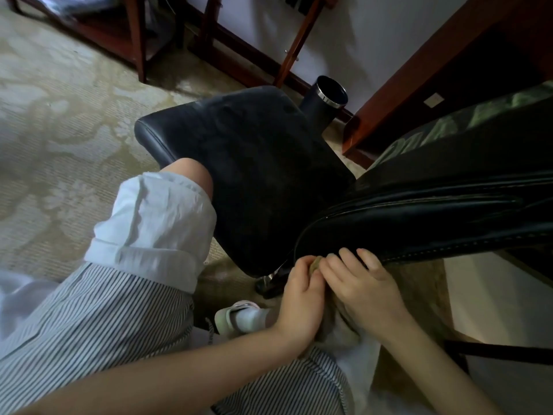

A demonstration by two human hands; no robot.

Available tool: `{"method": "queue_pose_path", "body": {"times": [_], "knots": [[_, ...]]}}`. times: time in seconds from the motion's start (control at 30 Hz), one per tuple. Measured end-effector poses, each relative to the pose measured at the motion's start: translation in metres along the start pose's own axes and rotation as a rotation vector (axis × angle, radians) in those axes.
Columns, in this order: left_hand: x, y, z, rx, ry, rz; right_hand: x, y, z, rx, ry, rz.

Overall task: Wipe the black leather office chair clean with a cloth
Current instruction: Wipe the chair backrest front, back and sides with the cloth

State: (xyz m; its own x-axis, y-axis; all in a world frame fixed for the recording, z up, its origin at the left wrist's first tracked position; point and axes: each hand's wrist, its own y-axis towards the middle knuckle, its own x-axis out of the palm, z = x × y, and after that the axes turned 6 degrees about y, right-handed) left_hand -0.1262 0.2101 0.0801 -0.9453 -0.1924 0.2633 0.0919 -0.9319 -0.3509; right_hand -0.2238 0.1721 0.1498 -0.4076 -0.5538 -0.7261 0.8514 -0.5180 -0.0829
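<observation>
Item: black leather chair [419, 223], seen from above, its stitched piped rim running across the right of the view, with a dull, flat padded panel [239, 163] of the same chair to the left of it. Cloth [332, 324]: tan, bunched between the two hands just under the rim, a small fold showing at the fingertips and the rest hanging below the palms. Left hand [300, 298]: fingers curled, pinching the cloth at its top. Right hand [366, 290]: grasping the cloth under thumb and palm, its fingertips touching the stitched rim. Container: one dark cylindrical bin [329, 95] with a bright metal band at its mouth, standing on the floor behind the panel, near the wall; its inside is dark and any contents cannot be told. Also: patterned pale carpet [59, 115]; a bent knee in a rolled white trouser leg [155, 217] touching the panel's near edge; a pale shoe [236, 317] below the left hand; red-brown wooden furniture legs [137, 40] at the top.
</observation>
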Motion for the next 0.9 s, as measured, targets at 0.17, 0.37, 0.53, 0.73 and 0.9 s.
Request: {"method": "queue_pose_path", "body": {"times": [0.17,0.37,0.53,0.73,0.9], "knots": [[-0.004,0.003,-0.018,0.085,0.135,0.076,-0.011,-0.01,0.009,-0.004,-0.002,0.025],[-0.009,0.014,-0.042,-0.164,0.21,0.179,-0.031,-0.029,0.046,0.03,-0.072,0.022],[0.004,0.004,-0.03,-0.11,0.146,0.164,-0.036,-0.027,0.058,0.075,-0.163,0.087],[0.024,-0.015,0.0,0.076,0.098,0.186,-0.033,-0.023,0.056,0.087,-0.145,0.186],[0.034,-0.025,0.027,0.195,0.078,0.161,-0.031,-0.026,0.063,0.036,-0.162,0.174]]}}
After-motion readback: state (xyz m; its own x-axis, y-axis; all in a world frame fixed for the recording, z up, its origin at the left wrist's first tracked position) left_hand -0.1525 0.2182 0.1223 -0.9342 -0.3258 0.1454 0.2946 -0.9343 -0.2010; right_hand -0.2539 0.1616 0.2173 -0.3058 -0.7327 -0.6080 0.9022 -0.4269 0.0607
